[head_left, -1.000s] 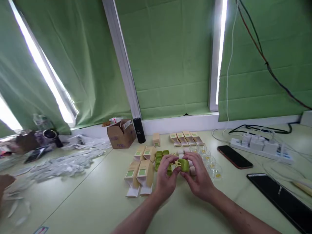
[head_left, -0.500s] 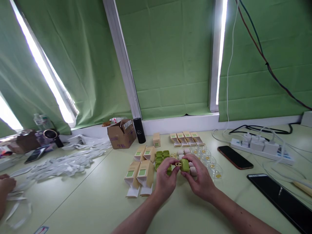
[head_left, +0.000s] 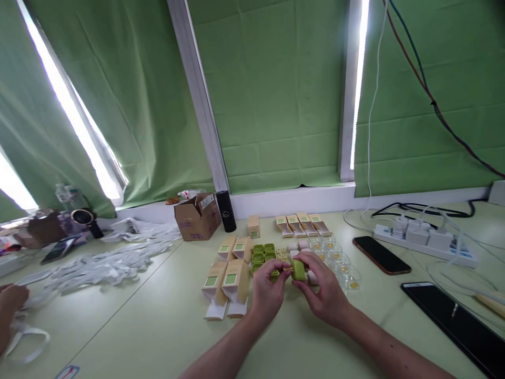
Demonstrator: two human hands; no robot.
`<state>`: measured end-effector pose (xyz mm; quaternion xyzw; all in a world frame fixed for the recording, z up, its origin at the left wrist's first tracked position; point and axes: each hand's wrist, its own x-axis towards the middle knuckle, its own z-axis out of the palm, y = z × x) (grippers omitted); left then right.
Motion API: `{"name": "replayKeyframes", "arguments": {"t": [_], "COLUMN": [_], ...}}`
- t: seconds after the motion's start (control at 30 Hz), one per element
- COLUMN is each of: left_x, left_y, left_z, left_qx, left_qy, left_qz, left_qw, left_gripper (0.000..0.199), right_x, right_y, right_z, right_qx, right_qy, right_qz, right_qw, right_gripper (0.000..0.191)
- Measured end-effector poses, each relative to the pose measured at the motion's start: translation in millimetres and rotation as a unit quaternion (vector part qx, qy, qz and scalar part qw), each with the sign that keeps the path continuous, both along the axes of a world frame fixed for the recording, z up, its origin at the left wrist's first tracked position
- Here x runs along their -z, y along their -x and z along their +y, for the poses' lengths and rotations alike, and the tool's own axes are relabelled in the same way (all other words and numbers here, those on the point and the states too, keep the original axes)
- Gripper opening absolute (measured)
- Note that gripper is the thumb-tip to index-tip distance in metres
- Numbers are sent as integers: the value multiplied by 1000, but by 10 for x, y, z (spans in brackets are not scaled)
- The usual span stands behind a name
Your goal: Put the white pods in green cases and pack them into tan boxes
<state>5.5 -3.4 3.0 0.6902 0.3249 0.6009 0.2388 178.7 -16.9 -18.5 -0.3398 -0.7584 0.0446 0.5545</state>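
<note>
In the head view, you can see a pale mark on the upright black cylinder (head_left: 225,211) and purple print on the open cardboard box (head_left: 197,217) beside it, both too small to read. The tan cartons (head_left: 235,279) near your left hand (head_left: 269,288) carry green rectangular labels, their writing also too small to make out. More tan cartons (head_left: 303,225) stand in a row at the back. Around your work sit green square pieces (head_left: 258,258), pinkish-white round pieces (head_left: 303,245) and clear domed pieces (head_left: 344,268) with yellow centres. To the right lie a phone (head_left: 382,255), a larger black device (head_left: 453,318) and a white power strip (head_left: 424,242) with plugs and looping cables; to the left, a tangle of flat white straps (head_left: 102,268) and another person's hand (head_left: 11,302). The glossy, rounded green case (head_left: 299,270) is above the pale tabletop (head_left: 158,337), between your hands: your right hand (head_left: 324,287) grips its body, while your left fingertips are pinched together at its left side, on a small yellowish part (head_left: 289,269).
</note>
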Motion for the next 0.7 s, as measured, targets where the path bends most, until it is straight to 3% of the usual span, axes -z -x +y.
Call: {"name": "replayKeyframes", "arguments": {"t": [0.53, 0.7], "left_x": [19, 20], "left_y": [23, 19], "left_z": [36, 31], "left_qx": [0, -3], "left_qy": [4, 11], "left_qz": [9, 10], "left_qw": [1000, 1000], "left_gripper": [7, 11], "right_x": [1, -19], "right_y": [-13, 35], "right_z": [12, 3], "right_qx": [-16, -58], "right_qy": [23, 89], "right_qz": [4, 74], "right_qw": [1000, 992], "right_gripper": [40, 41]}}
